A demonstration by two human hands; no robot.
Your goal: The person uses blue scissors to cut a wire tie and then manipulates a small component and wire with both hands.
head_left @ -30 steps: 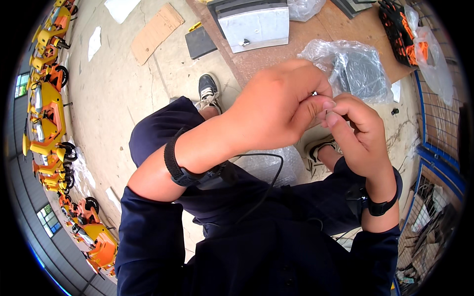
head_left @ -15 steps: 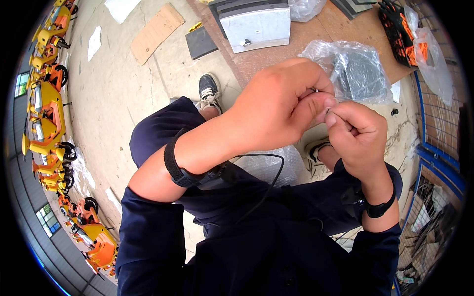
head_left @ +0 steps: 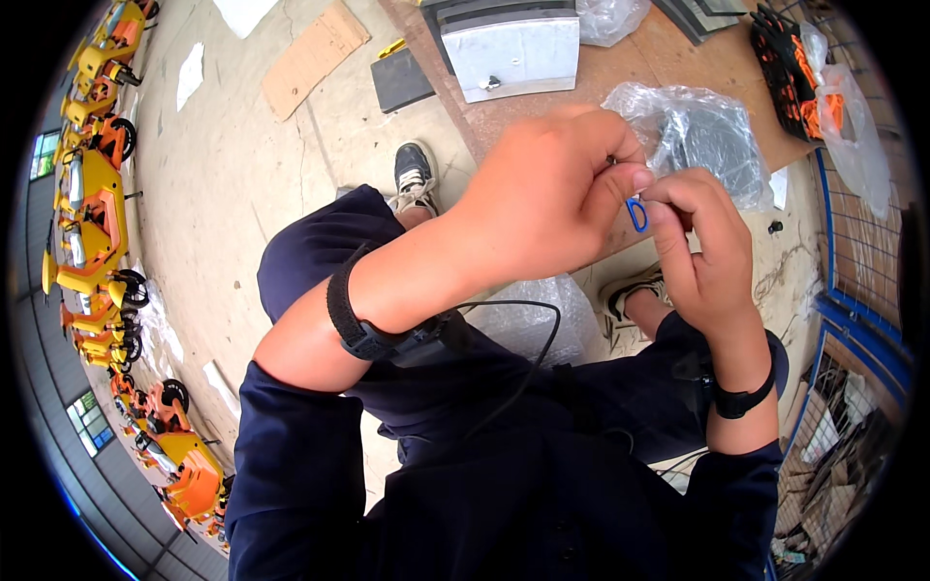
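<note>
My left hand (head_left: 567,189) is closed in a pinch, thumb against bent fingers. A small dark metallic bit (head_left: 611,160) shows between them; its kind is hidden. Just below the left thumb tip hangs a small blue loop (head_left: 636,215), with an open middle. Close against it on the right, my right hand (head_left: 705,237) has its thumb and forefinger drawn together at the loop's upper end. Both sets of fingertips almost touch, above the gap between my knees. Beyond them, a clear plastic bag (head_left: 712,145) with a dark flat piece inside lies on the brown board (head_left: 620,73).
A silver metal box (head_left: 513,60) with a small lock-like fitting stands on the board. Black-and-orange gloves (head_left: 790,77) lie at the far right, above a blue wire-mesh cage (head_left: 862,252). Cardboard (head_left: 315,58) and a dark plate (head_left: 402,80) rest on the floor. Yellow scooters (head_left: 97,208) line the left.
The blue loop has come into view between my hands. My right hand has risen slightly, its thumb straighter and lower beside the loop. The left hand stays pinched in nearly the same place.
</note>
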